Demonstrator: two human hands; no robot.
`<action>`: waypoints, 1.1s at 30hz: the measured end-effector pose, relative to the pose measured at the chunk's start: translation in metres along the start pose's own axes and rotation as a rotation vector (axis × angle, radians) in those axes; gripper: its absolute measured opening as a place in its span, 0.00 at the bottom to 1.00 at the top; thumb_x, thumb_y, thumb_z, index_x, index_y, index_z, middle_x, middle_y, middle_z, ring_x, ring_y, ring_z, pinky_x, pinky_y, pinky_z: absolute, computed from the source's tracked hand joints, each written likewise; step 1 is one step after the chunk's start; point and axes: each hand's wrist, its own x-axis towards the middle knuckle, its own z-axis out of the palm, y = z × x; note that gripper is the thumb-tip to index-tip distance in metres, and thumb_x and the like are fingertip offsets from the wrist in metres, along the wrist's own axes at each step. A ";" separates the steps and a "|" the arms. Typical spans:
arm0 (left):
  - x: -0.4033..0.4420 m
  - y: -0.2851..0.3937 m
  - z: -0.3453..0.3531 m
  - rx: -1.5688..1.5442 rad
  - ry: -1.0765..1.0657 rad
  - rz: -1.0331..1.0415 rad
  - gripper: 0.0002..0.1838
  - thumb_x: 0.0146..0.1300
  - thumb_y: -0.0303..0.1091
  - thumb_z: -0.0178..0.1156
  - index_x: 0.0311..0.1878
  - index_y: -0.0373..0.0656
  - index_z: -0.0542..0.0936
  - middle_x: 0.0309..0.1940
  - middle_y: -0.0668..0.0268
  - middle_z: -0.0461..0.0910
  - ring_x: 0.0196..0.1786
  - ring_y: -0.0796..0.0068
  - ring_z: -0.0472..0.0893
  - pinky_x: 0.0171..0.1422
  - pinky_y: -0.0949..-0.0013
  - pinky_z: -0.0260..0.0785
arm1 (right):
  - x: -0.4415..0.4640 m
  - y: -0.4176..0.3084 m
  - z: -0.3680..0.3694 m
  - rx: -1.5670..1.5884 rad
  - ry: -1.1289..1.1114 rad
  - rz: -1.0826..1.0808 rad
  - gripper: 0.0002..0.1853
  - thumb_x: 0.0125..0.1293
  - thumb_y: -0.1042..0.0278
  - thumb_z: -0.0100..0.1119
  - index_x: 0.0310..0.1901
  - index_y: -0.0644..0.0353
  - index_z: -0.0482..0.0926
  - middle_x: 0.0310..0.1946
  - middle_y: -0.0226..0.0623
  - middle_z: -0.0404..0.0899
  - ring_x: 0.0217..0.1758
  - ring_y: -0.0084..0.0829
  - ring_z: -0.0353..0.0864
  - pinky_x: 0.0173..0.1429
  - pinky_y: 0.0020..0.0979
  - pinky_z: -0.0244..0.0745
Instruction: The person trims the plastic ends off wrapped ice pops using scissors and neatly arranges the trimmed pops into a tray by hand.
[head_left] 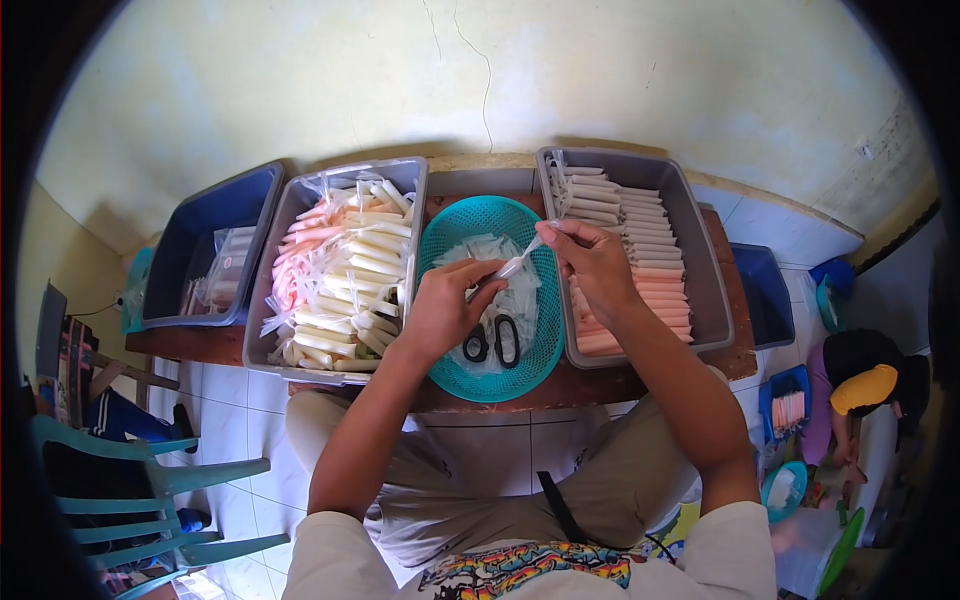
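My left hand [449, 305] is closed around a slim, white-filled plastic tube [511, 268], most of which its fingers hide. The fingers of my right hand [596, 262] pinch the tube's clear, twisted plastic end, up and to the right of my left hand. Both hands are over a turquoise mesh basket [549, 352] holding clear plastic scraps [492, 250]. Scissors with black handles [507, 341] lie in the basket just below my left hand; their blades are mostly hidden.
Left of the basket, a grey bin [418, 190] holds loose pale yellow and pink tubes [375, 256]. At right, another grey bin [712, 290] has neat rows of tubes [655, 278]. A dark bin [180, 235] stands far left, above a green chair [115, 505]. Another person [868, 375] is at lower right.
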 end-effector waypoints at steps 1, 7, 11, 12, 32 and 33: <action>0.000 0.001 0.000 0.001 0.007 0.005 0.15 0.69 0.28 0.74 0.57 0.39 0.90 0.41 0.53 0.91 0.40 0.57 0.92 0.46 0.61 0.82 | 0.001 0.001 0.000 0.011 0.018 -0.026 0.17 0.74 0.59 0.75 0.54 0.62 0.92 0.26 0.20 0.77 0.28 0.14 0.68 0.33 0.20 0.64; -0.002 0.002 -0.006 0.006 0.016 -0.004 0.14 0.69 0.29 0.73 0.57 0.38 0.90 0.41 0.53 0.90 0.38 0.55 0.90 0.44 0.60 0.81 | 0.001 -0.001 0.000 0.066 0.024 0.016 0.15 0.74 0.61 0.75 0.55 0.62 0.92 0.26 0.20 0.77 0.29 0.14 0.70 0.34 0.20 0.64; -0.003 -0.005 -0.010 0.005 0.052 0.001 0.13 0.69 0.30 0.74 0.55 0.38 0.90 0.41 0.53 0.90 0.36 0.55 0.90 0.42 0.60 0.80 | 0.003 -0.001 0.004 0.055 0.018 -0.026 0.15 0.74 0.62 0.75 0.56 0.62 0.92 0.28 0.21 0.79 0.30 0.14 0.70 0.35 0.20 0.66; -0.003 -0.006 -0.010 0.004 0.050 0.000 0.13 0.69 0.30 0.74 0.55 0.38 0.90 0.41 0.53 0.90 0.36 0.55 0.90 0.42 0.60 0.80 | 0.002 0.000 0.006 0.051 0.006 -0.040 0.16 0.75 0.61 0.74 0.56 0.62 0.91 0.29 0.21 0.79 0.30 0.14 0.71 0.36 0.20 0.67; -0.008 -0.026 -0.029 -0.060 0.170 -0.157 0.14 0.68 0.28 0.76 0.56 0.40 0.91 0.42 0.58 0.92 0.43 0.70 0.91 0.49 0.66 0.82 | -0.015 0.030 0.032 -0.268 -0.050 -0.260 0.33 0.67 0.70 0.76 0.73 0.61 0.77 0.59 0.44 0.85 0.49 0.29 0.89 0.49 0.33 0.85; -0.008 -0.027 -0.030 -0.061 0.171 -0.158 0.14 0.68 0.28 0.76 0.56 0.40 0.91 0.42 0.58 0.92 0.43 0.70 0.91 0.49 0.66 0.82 | -0.020 0.027 0.037 -0.462 -0.141 -0.252 0.32 0.66 0.73 0.76 0.72 0.64 0.77 0.59 0.47 0.84 0.52 0.32 0.89 0.50 0.34 0.86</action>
